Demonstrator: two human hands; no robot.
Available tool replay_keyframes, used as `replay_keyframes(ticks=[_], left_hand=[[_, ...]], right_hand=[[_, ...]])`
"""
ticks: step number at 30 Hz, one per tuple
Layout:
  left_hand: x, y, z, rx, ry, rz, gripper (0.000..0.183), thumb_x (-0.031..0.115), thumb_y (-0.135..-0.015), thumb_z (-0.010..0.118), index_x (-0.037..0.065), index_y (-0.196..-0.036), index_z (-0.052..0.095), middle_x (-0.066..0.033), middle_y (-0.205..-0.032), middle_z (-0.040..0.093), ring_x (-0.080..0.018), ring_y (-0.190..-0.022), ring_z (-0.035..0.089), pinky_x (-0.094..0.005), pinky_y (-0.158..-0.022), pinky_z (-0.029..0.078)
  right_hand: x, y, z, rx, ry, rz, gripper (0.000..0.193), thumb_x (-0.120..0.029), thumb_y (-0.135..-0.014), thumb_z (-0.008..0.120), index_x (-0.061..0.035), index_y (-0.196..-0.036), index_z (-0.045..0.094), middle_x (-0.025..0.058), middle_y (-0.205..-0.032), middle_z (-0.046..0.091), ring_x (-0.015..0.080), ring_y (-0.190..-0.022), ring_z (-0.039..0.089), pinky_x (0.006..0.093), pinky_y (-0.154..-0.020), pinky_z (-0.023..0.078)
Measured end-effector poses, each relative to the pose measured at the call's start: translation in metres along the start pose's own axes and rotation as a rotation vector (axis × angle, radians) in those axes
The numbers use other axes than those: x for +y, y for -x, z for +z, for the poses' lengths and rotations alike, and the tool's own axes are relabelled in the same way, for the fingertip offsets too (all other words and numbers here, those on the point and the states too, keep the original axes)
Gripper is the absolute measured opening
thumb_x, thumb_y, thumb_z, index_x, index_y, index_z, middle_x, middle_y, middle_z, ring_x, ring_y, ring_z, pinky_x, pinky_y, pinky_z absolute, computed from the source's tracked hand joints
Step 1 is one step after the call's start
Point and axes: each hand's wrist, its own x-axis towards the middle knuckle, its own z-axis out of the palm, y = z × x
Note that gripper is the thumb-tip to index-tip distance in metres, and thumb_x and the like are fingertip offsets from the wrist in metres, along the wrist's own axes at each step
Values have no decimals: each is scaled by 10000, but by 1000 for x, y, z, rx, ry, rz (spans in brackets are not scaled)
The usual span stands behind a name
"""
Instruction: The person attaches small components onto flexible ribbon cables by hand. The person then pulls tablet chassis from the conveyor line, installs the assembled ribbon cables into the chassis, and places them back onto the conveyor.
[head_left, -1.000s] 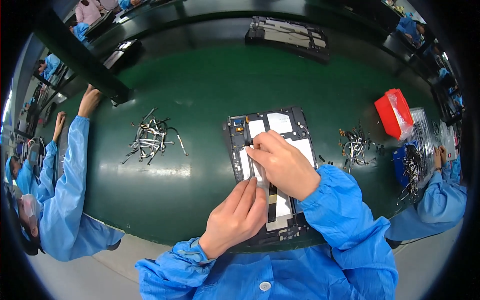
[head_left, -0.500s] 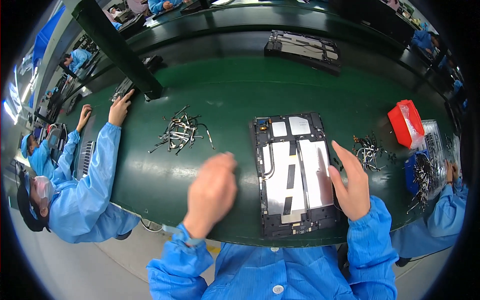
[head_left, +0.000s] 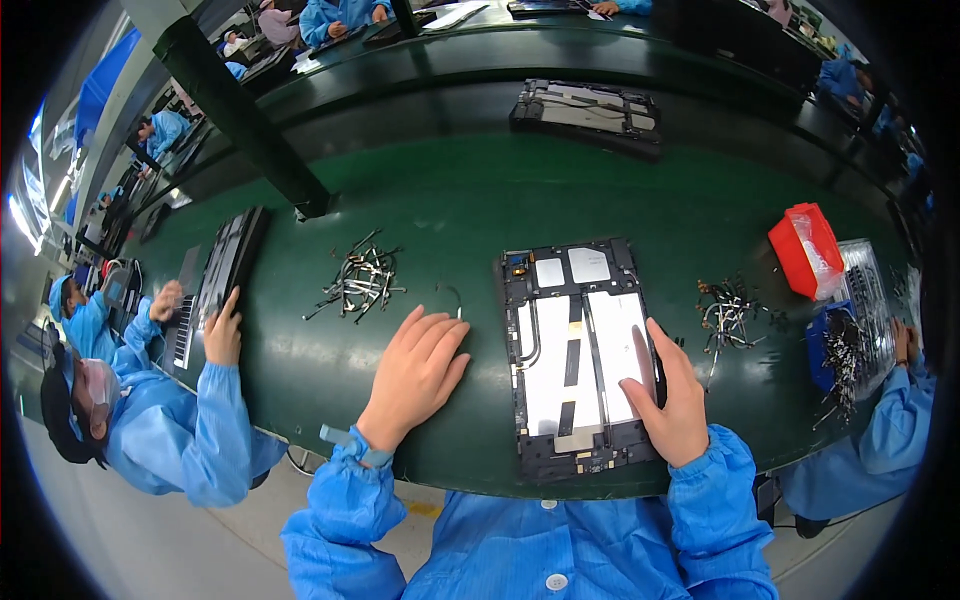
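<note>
A tablet-like device body [head_left: 620, 345] with a black frame and silver plates lies flat on the green table in front of me. My right hand [head_left: 672, 405] is at its right edge, thumb over the silver surface and fingers stretched along the side. To the left of the device, my left hand [head_left: 412, 378] hovers low or rests on the table, palm down, fingers extended. Just past its fingertips lies a short thin black cable [head_left: 452, 297]. A pile of small cables [head_left: 358, 280] sits farther left. Another cable pile [head_left: 728, 315] lies right of the device.
A red bin [head_left: 803, 250], a blue bin [head_left: 825, 345] heaped with cables and a clear tray stand at the right. Another device [head_left: 590, 108] lies at the back. A green post [head_left: 240, 115] rises at left, near a co-worker's hand [head_left: 222, 335] on a black device.
My left hand has opened from a closed shape, and a cable now shows by its fingertips. My right hand has come onto the device's edge. The co-worker has drawn a black device nearer.
</note>
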Motion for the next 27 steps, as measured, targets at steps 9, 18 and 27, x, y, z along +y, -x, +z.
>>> replay_keyframes(ticks=[9, 18, 27], left_hand=[[81, 13, 5, -97, 336, -239, 467, 224, -919, 589, -36, -1304, 553, -266, -1540, 250, -471, -1423, 208, -581, -1162, 186], [80, -65, -18, 181, 735, -114, 475, 225, -987, 481, 21, -1416, 458, -177, -1552, 293, -388, -1451, 204, -488, -1176, 169], [50, -77, 46, 335, 493, -196, 406, 180, -965, 509, 21, -1337, 482, -179, -1450, 412, -393, -1407, 266, -515, -1178, 165]], right_hand=[[-4, -2, 1, 33, -27, 4, 793, -126, -864, 698, -14, -1523, 271, 250, -1377, 488, 389, -1266, 494, 412, -1065, 400], [8, -91, -101, 102, -849, 153, 847, -29, -823, 729, -82, -1543, 285, 202, -1582, 278, 289, -1424, 359, 364, -1074, 425], [169, -295, -179, 447, -646, 331, 996, 35, -788, 716, -132, -1582, 140, 241, -1547, 330, 237, -1092, 616, 330, -843, 535]])
